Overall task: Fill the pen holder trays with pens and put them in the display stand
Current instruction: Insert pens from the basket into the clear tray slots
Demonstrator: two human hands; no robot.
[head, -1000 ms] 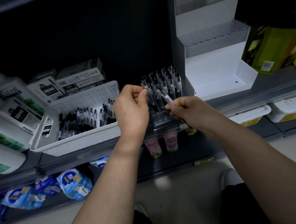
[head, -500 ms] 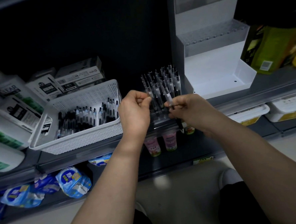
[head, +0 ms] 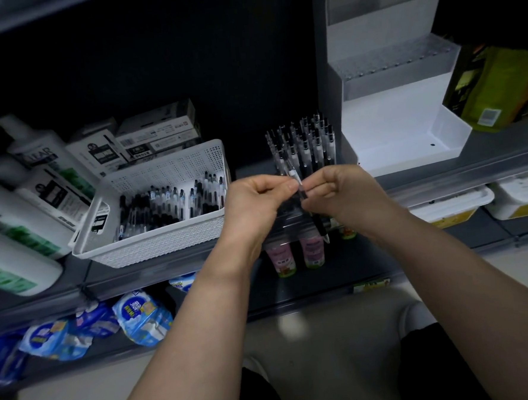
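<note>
Our left hand (head: 256,200) and right hand (head: 344,191) both pinch one pen (head: 302,195) just over the tray (head: 292,226) at the shelf's (head: 485,150) front edge. We judge the tray mostly filled; the basket (head: 154,246) holds many more loose, and the display stand (head: 406,123) shows none yet.
</note>
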